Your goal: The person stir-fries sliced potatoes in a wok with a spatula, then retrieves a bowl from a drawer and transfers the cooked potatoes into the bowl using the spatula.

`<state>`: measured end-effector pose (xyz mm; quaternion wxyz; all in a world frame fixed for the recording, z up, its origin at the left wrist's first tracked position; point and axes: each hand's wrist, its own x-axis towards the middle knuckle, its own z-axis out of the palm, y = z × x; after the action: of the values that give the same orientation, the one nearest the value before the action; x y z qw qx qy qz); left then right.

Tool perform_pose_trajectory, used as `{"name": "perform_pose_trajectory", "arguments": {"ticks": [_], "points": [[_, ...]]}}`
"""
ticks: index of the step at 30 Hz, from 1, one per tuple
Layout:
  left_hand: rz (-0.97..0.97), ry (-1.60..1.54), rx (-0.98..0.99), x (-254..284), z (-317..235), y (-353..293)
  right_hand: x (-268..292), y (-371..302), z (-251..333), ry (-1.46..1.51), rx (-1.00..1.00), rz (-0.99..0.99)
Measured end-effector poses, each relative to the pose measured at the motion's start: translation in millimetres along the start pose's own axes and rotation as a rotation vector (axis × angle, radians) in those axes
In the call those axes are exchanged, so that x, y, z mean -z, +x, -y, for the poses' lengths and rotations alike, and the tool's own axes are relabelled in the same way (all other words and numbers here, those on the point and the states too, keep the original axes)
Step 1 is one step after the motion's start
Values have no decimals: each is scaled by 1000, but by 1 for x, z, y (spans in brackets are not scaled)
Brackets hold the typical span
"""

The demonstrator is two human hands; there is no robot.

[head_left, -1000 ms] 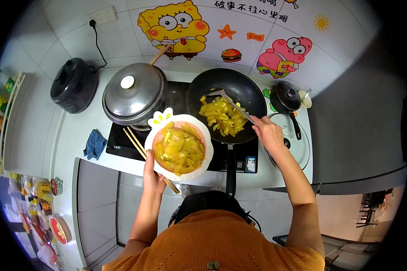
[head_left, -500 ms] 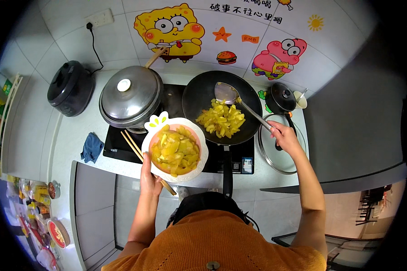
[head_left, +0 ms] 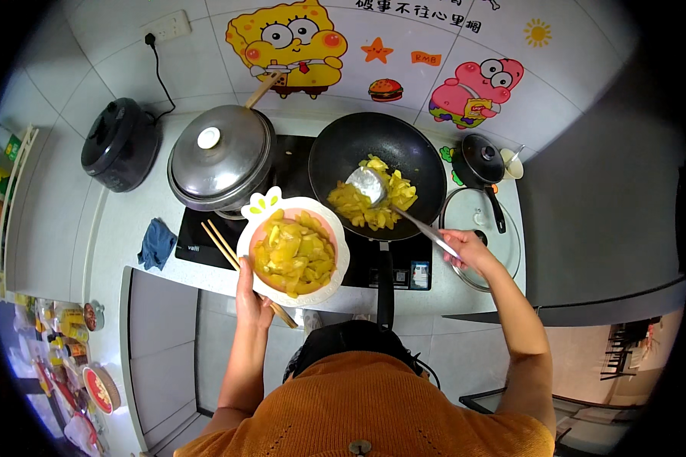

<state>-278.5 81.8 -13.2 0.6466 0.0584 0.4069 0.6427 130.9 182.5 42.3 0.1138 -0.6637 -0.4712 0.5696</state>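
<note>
My left hand (head_left: 251, 299) grips a white, pink-lined bowl (head_left: 341, 268) by its near left rim, along with a pair of wooden chopsticks (head_left: 219, 245) that pass beneath the bowl. Yellow-green cooked slices (head_left: 293, 253) heap up inside the bowl. My right hand (head_left: 467, 252) is closed round the handle of a metal spatula (head_left: 427, 230). Its blade rests among more yellow slices (head_left: 368, 207) in a black wok (head_left: 415, 145), tilted and partly covering them. The wok sits on a black cooktop just right of the bowl, its handle (head_left: 386, 293) toward me.
A lidded metal pot (head_left: 225, 156) stands left of the wok, and a black rice cooker (head_left: 120, 145) is farther left. A blue cloth (head_left: 157, 244) lies by the cooktop (head_left: 206, 247). At right are a glass lid (head_left: 503, 259), a small black pan (head_left: 482, 160) and a cup (head_left: 512, 165).
The spatula's blade has come down from the wok's upper part onto the slices, nearer me and slightly left. My right hand has lowered a little; the bowl has barely moved.
</note>
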Motion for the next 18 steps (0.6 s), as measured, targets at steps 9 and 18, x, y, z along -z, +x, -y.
{"name": "perform_pose_trajectory", "arguments": {"ticks": [9, 18], "points": [[-40, 31, -39, -6, -2, -2, -7, 0, 5, 372, -194, 240], [-33, 50, -36, -6, -4, -2, -37, 7, 12, 469, -73, 171]]}}
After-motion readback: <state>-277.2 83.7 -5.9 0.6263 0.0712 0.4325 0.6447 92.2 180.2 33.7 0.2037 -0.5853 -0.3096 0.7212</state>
